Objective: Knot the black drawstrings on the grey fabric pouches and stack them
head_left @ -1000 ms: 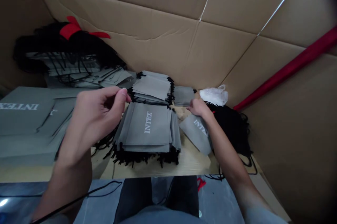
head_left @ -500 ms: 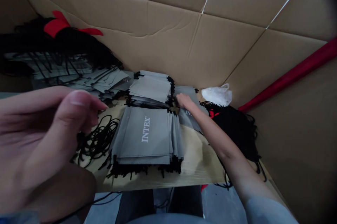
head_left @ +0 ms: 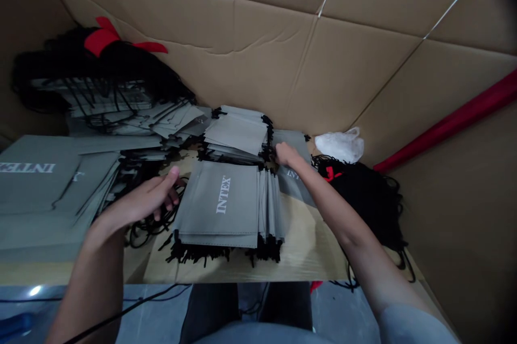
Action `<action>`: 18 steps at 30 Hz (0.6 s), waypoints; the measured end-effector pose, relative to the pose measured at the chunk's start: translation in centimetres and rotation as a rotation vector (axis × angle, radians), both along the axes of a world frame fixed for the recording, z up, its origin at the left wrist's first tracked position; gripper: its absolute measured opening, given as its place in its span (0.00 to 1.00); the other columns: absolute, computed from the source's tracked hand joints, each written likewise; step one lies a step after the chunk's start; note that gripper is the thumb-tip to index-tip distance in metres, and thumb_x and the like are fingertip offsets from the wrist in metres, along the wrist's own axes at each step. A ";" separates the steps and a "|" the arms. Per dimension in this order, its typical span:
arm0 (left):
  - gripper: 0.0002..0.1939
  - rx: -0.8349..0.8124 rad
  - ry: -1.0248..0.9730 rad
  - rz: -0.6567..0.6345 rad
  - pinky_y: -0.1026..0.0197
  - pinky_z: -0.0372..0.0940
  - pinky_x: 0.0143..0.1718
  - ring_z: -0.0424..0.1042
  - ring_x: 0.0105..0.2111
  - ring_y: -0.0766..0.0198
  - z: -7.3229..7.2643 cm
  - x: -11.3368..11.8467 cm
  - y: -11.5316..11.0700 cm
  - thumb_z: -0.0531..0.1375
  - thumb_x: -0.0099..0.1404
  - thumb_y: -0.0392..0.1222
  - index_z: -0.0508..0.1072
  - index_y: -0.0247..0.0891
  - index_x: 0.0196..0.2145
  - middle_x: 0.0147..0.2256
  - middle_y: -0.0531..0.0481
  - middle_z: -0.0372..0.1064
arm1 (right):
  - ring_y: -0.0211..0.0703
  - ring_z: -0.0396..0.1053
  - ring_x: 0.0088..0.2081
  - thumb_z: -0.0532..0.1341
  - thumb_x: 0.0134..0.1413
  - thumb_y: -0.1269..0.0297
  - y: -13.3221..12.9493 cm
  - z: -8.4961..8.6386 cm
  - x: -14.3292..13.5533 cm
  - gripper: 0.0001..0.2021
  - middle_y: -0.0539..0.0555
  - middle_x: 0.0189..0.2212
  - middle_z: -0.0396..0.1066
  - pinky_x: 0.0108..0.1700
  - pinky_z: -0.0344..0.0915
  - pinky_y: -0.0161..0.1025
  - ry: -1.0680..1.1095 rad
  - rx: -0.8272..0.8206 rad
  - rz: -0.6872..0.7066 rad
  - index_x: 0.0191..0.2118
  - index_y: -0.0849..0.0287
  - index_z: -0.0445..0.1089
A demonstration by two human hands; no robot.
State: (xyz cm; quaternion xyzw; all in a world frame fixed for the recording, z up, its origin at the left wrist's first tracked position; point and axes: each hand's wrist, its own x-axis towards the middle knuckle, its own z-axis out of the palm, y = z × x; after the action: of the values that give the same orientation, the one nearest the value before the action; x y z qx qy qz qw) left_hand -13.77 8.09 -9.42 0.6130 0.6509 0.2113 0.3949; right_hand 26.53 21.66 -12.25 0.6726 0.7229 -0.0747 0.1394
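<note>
Grey pouches printed INTEX (head_left: 222, 204) lie in a stack at the centre of the table, black cord ends along their near edge. Behind them is another grey pouch stack (head_left: 236, 131). My left hand (head_left: 155, 193) hovers by black cords (head_left: 141, 233), left of the central stack, its fingers apart and holding nothing visible. At the right edge of the rear stack, my right hand (head_left: 286, 154) has its fingers curled closed over a grey INTEX pouch (head_left: 297, 177); what they pinch is hidden.
Large grey sheets (head_left: 36, 198) lie at the left. Black cords tied with red (head_left: 100, 42) top pouches at the back left. A white plastic bag (head_left: 341, 145) and a black cord bundle (head_left: 367, 204) sit at the right. Cardboard walls (head_left: 262, 37) rise behind.
My left hand has moved away from the camera, down toward the cords beside the central stack, uncovering the large grey sheets. My right hand stays at the rear stack's edge. The view shifted slightly.
</note>
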 end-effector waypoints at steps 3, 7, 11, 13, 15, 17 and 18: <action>0.43 0.011 -0.048 0.007 0.50 0.75 0.24 0.75 0.25 0.50 -1.9 0.3 -2.1 0.48 0.68 0.86 0.77 0.41 0.34 0.29 0.45 0.76 | 0.56 0.79 0.58 0.71 0.74 0.55 -0.6 0.3 0.1 0.22 0.64 0.62 0.77 0.60 0.81 0.56 0.056 0.030 -0.065 0.64 0.61 0.75; 0.38 0.158 -0.080 0.101 0.44 0.79 0.58 0.81 0.53 0.39 -3.4 1.3 -3.4 0.57 0.65 0.83 0.80 0.44 0.43 0.46 0.43 0.83 | 0.55 0.79 0.58 0.70 0.75 0.54 -3.1 1.3 0.6 0.21 0.62 0.62 0.77 0.60 0.81 0.56 0.133 0.075 -0.162 0.64 0.60 0.75; 0.37 0.252 -0.146 0.182 0.40 0.71 0.69 0.78 0.61 0.36 -4.6 2.2 -3.5 0.56 0.69 0.79 0.83 0.43 0.49 0.53 0.42 0.83 | 0.54 0.80 0.57 0.69 0.75 0.53 -8.2 2.8 1.9 0.20 0.62 0.61 0.78 0.60 0.80 0.56 0.252 0.139 -0.208 0.62 0.60 0.76; 0.37 0.289 -0.196 0.219 0.40 0.72 0.68 0.78 0.60 0.37 -5.1 2.7 -3.4 0.54 0.73 0.76 0.84 0.41 0.50 0.54 0.41 0.83 | 0.51 0.81 0.54 0.68 0.76 0.52 -11.2 3.6 2.3 0.17 0.60 0.56 0.81 0.59 0.80 0.54 0.350 0.146 -0.168 0.57 0.60 0.78; 0.34 0.324 -0.253 0.253 0.39 0.72 0.67 0.79 0.60 0.42 -5.6 3.4 -3.2 0.54 0.79 0.72 0.83 0.38 0.53 0.56 0.40 0.82 | 0.49 0.83 0.48 0.66 0.78 0.51 -14.4 4.3 2.4 0.16 0.56 0.47 0.83 0.56 0.80 0.52 0.468 0.145 -0.096 0.50 0.61 0.80; 0.28 0.356 -0.299 0.284 0.37 0.72 0.67 0.78 0.60 0.46 -6.0 4.1 -3.0 0.58 0.82 0.65 0.80 0.36 0.57 0.58 0.39 0.79 | 0.49 0.83 0.46 0.60 0.81 0.55 -17.4 5.4 2.0 0.17 0.57 0.42 0.85 0.54 0.78 0.47 0.581 0.173 -0.041 0.44 0.61 0.82; 0.25 0.370 -0.316 0.294 0.37 0.73 0.66 0.78 0.60 0.47 -6.2 4.6 -3.0 0.62 0.82 0.61 0.79 0.36 0.59 0.60 0.39 0.78 | 0.50 0.83 0.46 0.59 0.81 0.56 -19.0 6.1 1.8 0.17 0.58 0.43 0.86 0.52 0.77 0.45 0.635 0.199 -0.020 0.45 0.61 0.82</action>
State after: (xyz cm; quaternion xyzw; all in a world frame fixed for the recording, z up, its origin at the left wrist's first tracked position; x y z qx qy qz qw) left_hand -9.21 5.08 -15.64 0.5330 0.6137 0.4744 0.3380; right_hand 28.29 2.70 -6.16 0.6332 0.7273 -0.2111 -0.1601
